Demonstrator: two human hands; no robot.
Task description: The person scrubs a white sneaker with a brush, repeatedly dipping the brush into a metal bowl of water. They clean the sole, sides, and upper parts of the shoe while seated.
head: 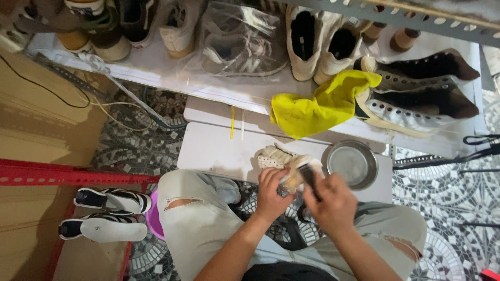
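Left hand: left hand (pixel 272 193) is wrapped around the near side of a small cream shoe (pixel 284 165), gripping it from the left and holding it up over the lap.
Right hand: right hand (pixel 333 200) is clenched on a dark brush (pixel 308 175), whose head sits right on the shoe; bristles are too blurry to make out.
Shoe: sits between both hands, just above the knees, its toe end poking out past the fingers toward the low white table (pixel 219 151). Touching both the left palm and the brush.
Bowl: round metal bowl (pixel 350 164) on the table, just right of the shoe, close to the right hand but not touching it.
Cloth: yellow cloth (pixel 323 104) draped over the shelf edge, up beyond the bowl and well apart from the hands.
Shelf: white shelf (pixel 156 75) lined with pairs, including cream high-tops (pixel 320 44) and a pair in a clear plastic bag (pixel 239 41).
Floor side: two black-and-white sneakers (pixel 107 213) lie on their sides to the left of the left knee, next to a red metal frame (pixel 62 174).
Legs: light ripped jeans (pixel 198 218), floor is patterned mosaic tile.
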